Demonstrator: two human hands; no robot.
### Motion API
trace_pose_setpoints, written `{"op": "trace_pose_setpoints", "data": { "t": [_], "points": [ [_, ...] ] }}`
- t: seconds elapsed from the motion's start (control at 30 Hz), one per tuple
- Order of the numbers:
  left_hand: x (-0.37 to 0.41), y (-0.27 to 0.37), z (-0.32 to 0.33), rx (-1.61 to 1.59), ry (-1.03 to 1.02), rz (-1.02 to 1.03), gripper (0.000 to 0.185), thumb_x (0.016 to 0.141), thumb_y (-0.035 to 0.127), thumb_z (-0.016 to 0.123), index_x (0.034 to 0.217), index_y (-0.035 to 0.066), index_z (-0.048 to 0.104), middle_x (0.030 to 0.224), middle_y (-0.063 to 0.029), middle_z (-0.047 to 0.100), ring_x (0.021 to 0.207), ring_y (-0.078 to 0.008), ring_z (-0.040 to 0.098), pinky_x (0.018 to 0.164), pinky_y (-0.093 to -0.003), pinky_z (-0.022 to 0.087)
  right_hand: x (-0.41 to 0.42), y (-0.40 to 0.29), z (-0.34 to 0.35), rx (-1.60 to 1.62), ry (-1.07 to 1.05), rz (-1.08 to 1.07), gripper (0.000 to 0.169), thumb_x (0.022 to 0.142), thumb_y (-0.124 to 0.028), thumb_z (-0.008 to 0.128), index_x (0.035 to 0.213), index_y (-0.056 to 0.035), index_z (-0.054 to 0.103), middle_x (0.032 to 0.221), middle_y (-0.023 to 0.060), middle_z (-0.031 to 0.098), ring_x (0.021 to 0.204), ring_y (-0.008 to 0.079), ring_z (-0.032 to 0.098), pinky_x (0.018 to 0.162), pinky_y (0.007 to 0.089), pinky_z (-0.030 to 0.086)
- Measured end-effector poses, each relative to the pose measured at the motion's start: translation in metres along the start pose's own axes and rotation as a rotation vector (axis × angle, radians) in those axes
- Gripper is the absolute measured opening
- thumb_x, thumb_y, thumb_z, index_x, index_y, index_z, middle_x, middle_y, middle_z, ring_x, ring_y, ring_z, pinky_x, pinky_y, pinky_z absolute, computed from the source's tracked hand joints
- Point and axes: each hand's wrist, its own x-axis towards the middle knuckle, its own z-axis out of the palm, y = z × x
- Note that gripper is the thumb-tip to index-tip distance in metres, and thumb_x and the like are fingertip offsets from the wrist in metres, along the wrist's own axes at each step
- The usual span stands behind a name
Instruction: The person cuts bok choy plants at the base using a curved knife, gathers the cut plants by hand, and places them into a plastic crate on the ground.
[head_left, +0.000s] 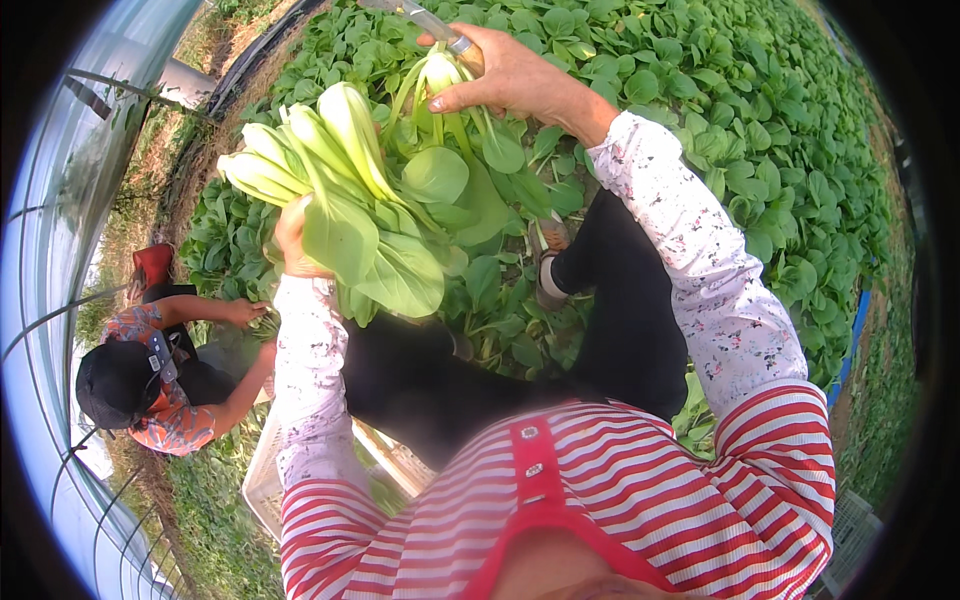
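Note:
Several heads of bok choy (341, 142) are bunched in my left hand (296, 236), pale stem ends up, leaves hanging over my wrist and fingers. My right hand (502, 79) is closed around the wooden handle of a knife (431, 22), whose blade points up and left past the picture's top edge. Thumb and fingers of that same hand also pinch another bok choy (440, 73) at its stem base, its leaves hanging down beside the bunch. Where the leaves of the two overlap, I cannot tell whether they touch.
Dense bok choy plants (750, 142) grow ahead and to the right. A co-worker (161, 375) in a black cap crouches at the left, hands on some greens. A pale plastic crate (262, 480) stands near my left side, another crate (851, 525) at lower right. Plastic greenhouse sheeting (45, 247) borders the left.

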Motion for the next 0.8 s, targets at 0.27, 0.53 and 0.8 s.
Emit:
{"op": "trace_pose_setpoints", "data": {
  "t": [0.27, 0.53, 0.8],
  "points": [
    [-0.013, -0.022, 0.024, 0.245, -0.148, 0.0, 0.051, 0.08, 0.013, 0.061, 0.127, -0.002, 0.048, 0.115, -0.0145, 0.061, 0.104, -0.0252, 0.061, 0.091, -0.0409, 0.05, 0.003, -0.012, 0.044, 0.239, -0.133, 0.033, 0.063, 0.075, -0.013, 0.074, 0.13, -0.0045, 0.044, 0.093, -0.003, 0.06, 0.062, 0.0021, 0.049, 0.048, 0.0137, 0.038],
    [-0.047, -0.045, 0.059, 0.534, -0.111, 0.595, 0.067, 0.067, 0.004, 0.068, 0.13, 0.007, 0.047, 0.12, -0.0047, 0.057, 0.111, -0.0128, 0.051, 0.096, -0.0301, 0.041, -0.012, -0.027, 0.067, 0.259, -0.249, 0.033, 0.06, 0.081, -0.013, 0.068, 0.132, 0.0025, 0.04, 0.117, 0.0102, 0.057, 0.104, 0.0175, 0.058, 0.091, 0.0304, 0.048],
    [-0.141, -0.026, 0.059, 0.07, 0.166, 0.522, 0.045, 0.075, 0.005, 0.066, 0.118, 0.001, 0.054, 0.11, -0.0106, 0.063, 0.102, -0.0211, 0.061, 0.092, -0.0366, 0.05, -0.039, -0.053, 0.11, 0.645, -0.47, 0.062, 0.076, 0.086, -0.033, 0.066, 0.14, 0.0047, 0.029, 0.114, 0.0141, 0.059, 0.049, -0.0008, 0.034, 0.046, 0.012, 0.038]
  ]
}}
